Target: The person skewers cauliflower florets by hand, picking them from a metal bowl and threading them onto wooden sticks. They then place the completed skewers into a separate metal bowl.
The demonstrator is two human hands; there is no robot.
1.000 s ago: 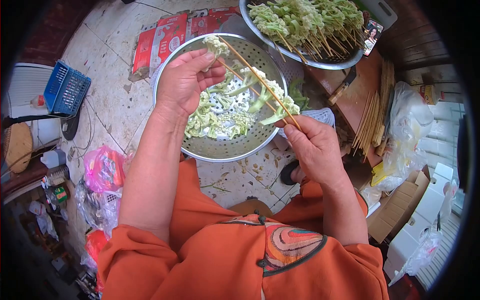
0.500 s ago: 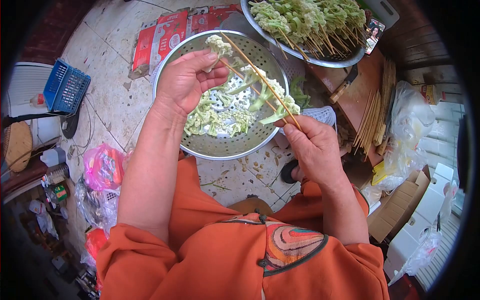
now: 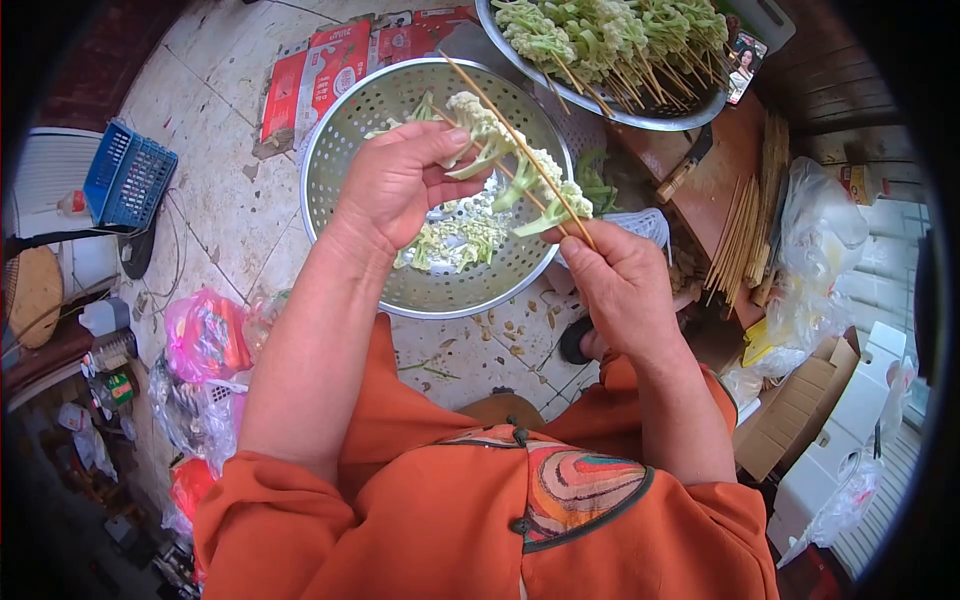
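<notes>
Two wooden skewers run side by side above a perforated metal basin. Cauliflower florets are threaded along them. Closed round the lower ends of the skewers is my right hand. My left hand pinches a floret at the upper part of the skewers, its fingers curled partly out of sight behind. Loose cauliflower pieces lie in the basin below. A second metal bowl at the upper right holds many skewered florets.
On the wooden board at the right lie a knife and bare skewers. A phone stands by the bowl. Blue baskets, plastic bags and an open carton are around the sides.
My left hand has moved right and slightly down, bringing its floret from beside the skewers onto their upper part, against the other florets. My right hand still holds the lower ends.
</notes>
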